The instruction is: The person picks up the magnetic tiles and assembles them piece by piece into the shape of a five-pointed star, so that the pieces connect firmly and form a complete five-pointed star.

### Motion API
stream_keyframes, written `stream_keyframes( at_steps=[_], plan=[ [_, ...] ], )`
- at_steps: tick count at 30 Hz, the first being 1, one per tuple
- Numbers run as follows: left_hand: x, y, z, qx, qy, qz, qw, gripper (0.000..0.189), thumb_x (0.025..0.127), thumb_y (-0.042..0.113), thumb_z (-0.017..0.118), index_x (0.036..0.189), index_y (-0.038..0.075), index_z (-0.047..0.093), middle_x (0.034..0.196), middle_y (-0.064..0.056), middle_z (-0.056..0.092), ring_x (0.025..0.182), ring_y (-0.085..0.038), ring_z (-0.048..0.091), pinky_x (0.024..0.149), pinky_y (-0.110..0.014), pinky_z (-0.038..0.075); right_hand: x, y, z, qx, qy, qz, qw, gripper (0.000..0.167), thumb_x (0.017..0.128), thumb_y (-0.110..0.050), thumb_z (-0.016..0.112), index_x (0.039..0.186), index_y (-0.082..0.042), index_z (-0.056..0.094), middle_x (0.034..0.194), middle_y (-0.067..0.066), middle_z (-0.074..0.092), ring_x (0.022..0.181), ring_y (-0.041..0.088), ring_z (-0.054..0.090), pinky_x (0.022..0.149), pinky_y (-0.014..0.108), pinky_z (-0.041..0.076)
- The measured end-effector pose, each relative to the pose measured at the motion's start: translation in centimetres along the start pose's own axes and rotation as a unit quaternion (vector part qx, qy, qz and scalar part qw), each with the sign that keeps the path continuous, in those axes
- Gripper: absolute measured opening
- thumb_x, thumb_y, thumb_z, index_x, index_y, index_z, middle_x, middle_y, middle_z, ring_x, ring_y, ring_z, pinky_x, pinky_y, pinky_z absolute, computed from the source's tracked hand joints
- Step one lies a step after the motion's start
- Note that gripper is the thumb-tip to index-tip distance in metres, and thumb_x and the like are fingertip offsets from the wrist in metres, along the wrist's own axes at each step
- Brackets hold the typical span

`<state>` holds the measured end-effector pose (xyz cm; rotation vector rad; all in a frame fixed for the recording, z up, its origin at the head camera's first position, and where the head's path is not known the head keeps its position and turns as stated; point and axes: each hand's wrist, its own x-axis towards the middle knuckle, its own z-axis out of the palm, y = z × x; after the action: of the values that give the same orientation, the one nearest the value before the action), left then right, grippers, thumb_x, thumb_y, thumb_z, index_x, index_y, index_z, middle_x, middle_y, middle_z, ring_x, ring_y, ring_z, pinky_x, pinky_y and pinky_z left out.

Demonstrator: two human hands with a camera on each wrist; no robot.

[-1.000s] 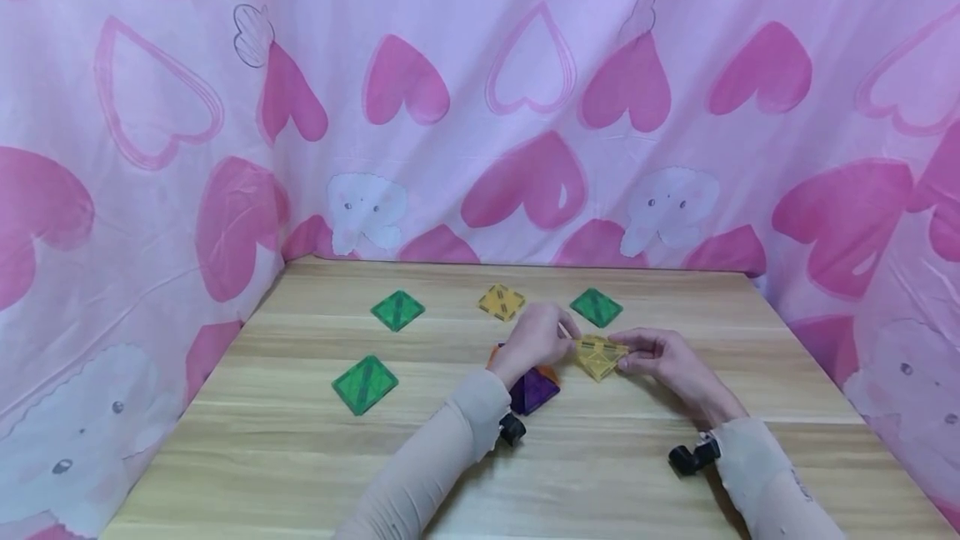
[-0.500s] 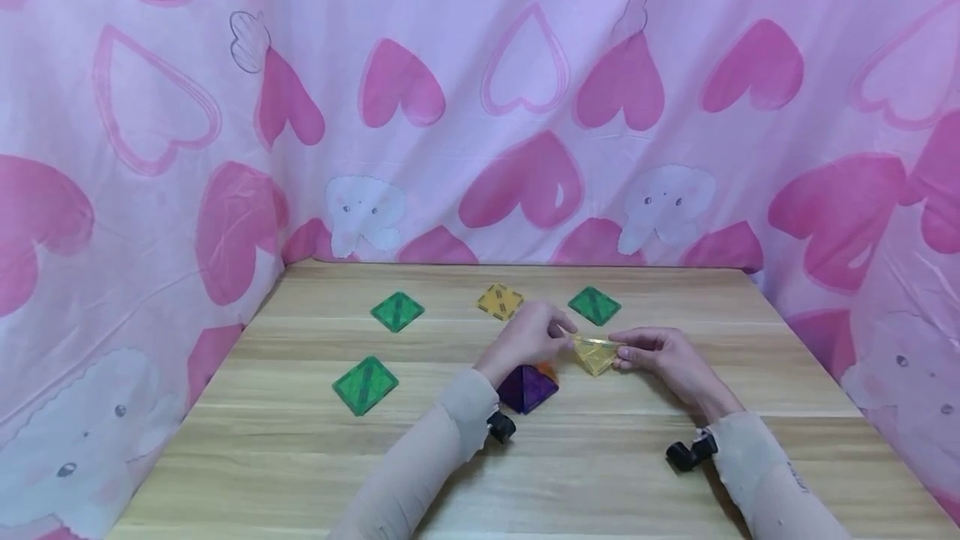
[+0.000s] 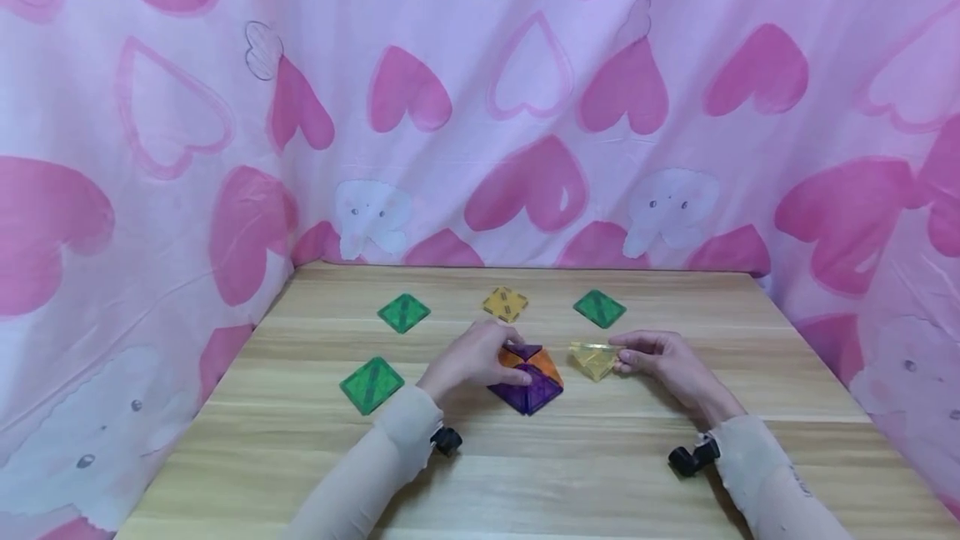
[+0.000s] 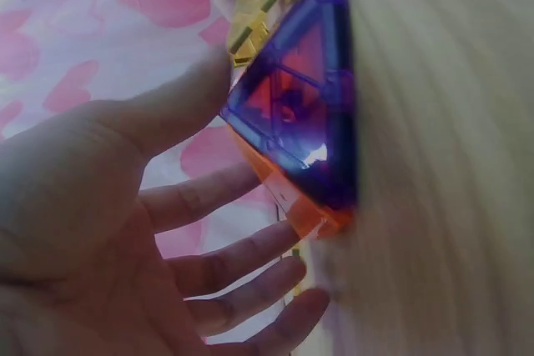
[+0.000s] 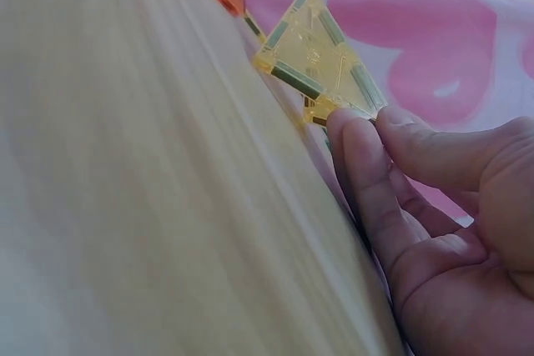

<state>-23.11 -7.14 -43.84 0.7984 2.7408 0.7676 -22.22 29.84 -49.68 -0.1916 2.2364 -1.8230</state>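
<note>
A raised piece made of purple and orange magnetic tiles (image 3: 542, 391) stands on the table's middle. Around it my left hand (image 3: 471, 359) is spread, thumb at the near side and fingers at the far side. In the left wrist view the loosely extended fingers lie beside the purple and orange tiles (image 4: 304, 114); the thumb's tip is partly hidden, so firm contact cannot be made out. To the right, my right hand (image 3: 670, 363) pinches a folded piece of clear yellow triangular magnetic tiles (image 3: 595, 362) by one corner, between thumb and fingers. Its triangular face (image 5: 321, 52) shows in the right wrist view.
Flat green diamonds of tiles lie at the left (image 3: 372, 385), back left (image 3: 405, 312) and back right (image 3: 599, 308). A flat yellow diamond (image 3: 505, 304) lies between the back two. Pink heart-printed cloth (image 3: 525, 182) hangs behind the wooden table (image 3: 570, 473).
My left hand has left the yellow piece and moved left to the purple and orange piece. The right hand stays in place, still pinching the yellow tiles.
</note>
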Motion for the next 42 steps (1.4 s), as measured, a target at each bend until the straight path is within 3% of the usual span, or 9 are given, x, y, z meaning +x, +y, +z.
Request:
stream_keyframes(
  at_steps=[8,17,25,32,34,37,42],
  plan=[
    [0.3,-0.2,0.5,-0.036,-0.013,0.004,0.9993,0.052,0.093,0.031,0.095,0.138,0.011,0.078,0.134,-0.002,0.078,0.128,-0.020,0.067,0.114,-0.040,0.054,0.2,0.1,1.7,-0.025,-0.021,-0.012,0.9994,0.041,0.106,-0.018,0.077,0.143,-0.002,0.072,0.133,0.016,0.077,0.106,0.023,0.081,0.099,0.022,0.057],
    [0.9,0.1,1.0,-0.028,-0.012,0.032,0.9990,0.053,0.095,0.034,0.093,0.141,0.013,0.077,0.138,0.000,0.077,0.130,-0.017,0.065,0.116,-0.039,0.052,0.5,-0.4,2.8,-0.032,-0.029,-0.026,0.9987,0.040,0.106,-0.020,0.077,0.143,-0.006,0.073,0.130,0.017,0.078,0.106,0.026,0.079,0.102,0.023,0.054],
    [1.0,0.3,1.0,-0.032,-0.016,0.037,0.9987,0.053,0.095,0.032,0.093,0.142,0.013,0.077,0.135,-0.001,0.077,0.126,-0.018,0.065,0.112,-0.037,0.053,0.8,-0.3,2.6,-0.032,-0.044,-0.039,0.9978,0.039,0.108,-0.016,0.073,0.144,0.000,0.070,0.123,0.022,0.078,0.101,0.022,0.079,0.099,0.025,0.057],
    [1.1,0.7,1.2,-0.023,-0.004,0.029,0.9993,0.052,0.095,0.039,0.092,0.137,0.012,0.078,0.133,-0.002,0.077,0.123,-0.019,0.065,0.109,-0.036,0.054,0.6,-0.3,2.3,-0.042,-0.054,-0.035,0.9970,0.052,0.112,-0.025,0.068,0.161,-0.012,0.057,0.136,0.022,0.072,0.108,0.028,0.077,0.100,0.028,0.058],
    [1.1,0.8,1.4,-0.023,0.002,0.024,0.9994,0.051,0.095,0.039,0.092,0.136,0.011,0.078,0.132,-0.003,0.077,0.123,-0.020,0.065,0.109,-0.036,0.054,0.7,-0.2,2.2,-0.046,-0.045,-0.036,0.9973,0.053,0.115,-0.030,0.065,0.164,-0.012,0.054,0.142,0.022,0.069,0.111,0.029,0.076,0.100,0.029,0.060],
    [1.1,0.9,1.5,-0.025,0.005,0.011,0.9996,0.052,0.094,0.038,0.093,0.136,0.011,0.077,0.131,-0.003,0.076,0.123,-0.020,0.064,0.108,-0.036,0.054,1.0,0.1,1.9,-0.048,-0.017,-0.055,0.9972,0.054,0.117,-0.033,0.060,0.163,-0.004,0.052,0.147,0.026,0.065,0.116,0.026,0.075,0.102,0.029,0.061],
    [1.0,0.8,1.7,-0.026,0.007,-0.005,0.9996,0.056,0.093,0.041,0.093,0.135,0.008,0.076,0.128,-0.004,0.073,0.117,-0.018,0.060,0.103,-0.034,0.055,1.7,0.5,0.9,-0.088,0.072,-0.050,0.9923,0.054,0.115,-0.039,0.063,0.156,-0.004,0.059,0.145,0.020,0.069,0.122,0.009,0.068,0.105,0.016,0.050]
  ],
)
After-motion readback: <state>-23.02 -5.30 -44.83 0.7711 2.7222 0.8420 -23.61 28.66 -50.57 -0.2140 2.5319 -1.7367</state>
